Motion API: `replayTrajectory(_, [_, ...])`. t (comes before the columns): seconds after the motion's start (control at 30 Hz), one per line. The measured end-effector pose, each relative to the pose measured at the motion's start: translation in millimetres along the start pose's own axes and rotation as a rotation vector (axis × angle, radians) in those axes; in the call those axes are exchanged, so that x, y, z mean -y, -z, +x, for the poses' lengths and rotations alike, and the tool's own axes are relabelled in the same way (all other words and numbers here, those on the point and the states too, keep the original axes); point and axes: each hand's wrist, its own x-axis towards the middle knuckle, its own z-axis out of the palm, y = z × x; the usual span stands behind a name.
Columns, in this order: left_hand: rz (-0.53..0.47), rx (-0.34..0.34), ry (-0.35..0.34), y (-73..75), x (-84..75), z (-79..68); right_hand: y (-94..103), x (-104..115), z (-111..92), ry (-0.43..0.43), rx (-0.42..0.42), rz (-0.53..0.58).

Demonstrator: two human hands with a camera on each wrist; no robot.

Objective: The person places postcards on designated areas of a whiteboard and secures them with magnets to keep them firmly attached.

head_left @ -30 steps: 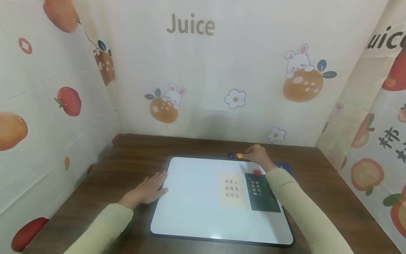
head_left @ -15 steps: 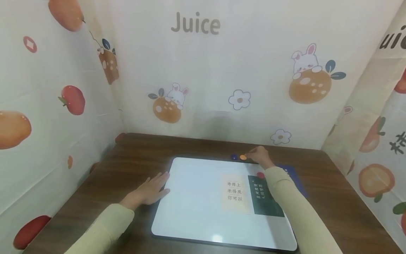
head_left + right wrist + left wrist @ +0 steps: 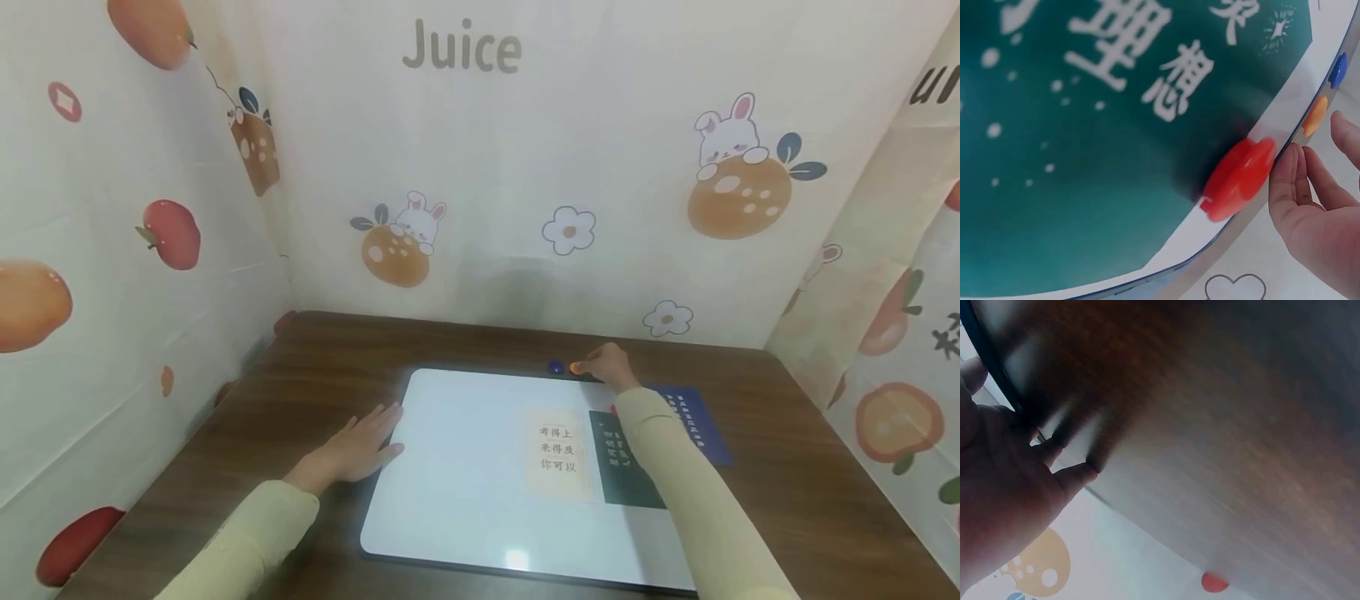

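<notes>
From where I stand, the work in hand seems to be taking the orange button (image 3: 1315, 116), which lies on the tabletop (image 3: 337, 358) just beyond the far edge of the whiteboard (image 3: 450, 475). The right hand (image 3: 609, 365) is beside it with bent fingers, the thumb near one side of the button; whether they have closed on it, I cannot tell. The left hand (image 3: 352, 446) grasps nothing: its fingers are straight, laid at the left edge of the board. This is a good place, I think, for it can steady the board.

To do this well, the fingertips should take the orange button by its rim and leave the blue button (image 3: 555, 367) near it untouched. I would lift the wrist a little, because the right sleeve (image 3: 697, 483) passes over the green card (image 3: 615, 475) and the red button (image 3: 1239, 180) at this card's edge; a low sleeve could push them. The cream card (image 3: 558, 483) lies to the left of the green one, out of the sleeve's way.
</notes>
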Motion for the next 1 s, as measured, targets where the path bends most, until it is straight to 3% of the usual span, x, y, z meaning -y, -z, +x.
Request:
replayTrajectory(0.17, [0.02,0.007,0.012,-3.7,1.9,1.4,-3.0,-0.1,0.4,0.005,-0.018,-0.022])
replayTrajectory(0.53, [0.0,-0.004,-0.006,2.9,-5.7,-2.4,-5.5,1.5,-0.6,0.01,-0.058,-0.018])
replayTrajectory(0.8, [0.005,0.002,0.006,-0.5,-2.1,-2.8,-5.9,-1.2,-1.0,0.009,-0.137,0.031])
replayTrajectory(1.0, [0.003,-0.001,0.004,1.1,-2.3,-2.2,-3.4,-1.3,-2.4,-0.049,-0.108,0.109])
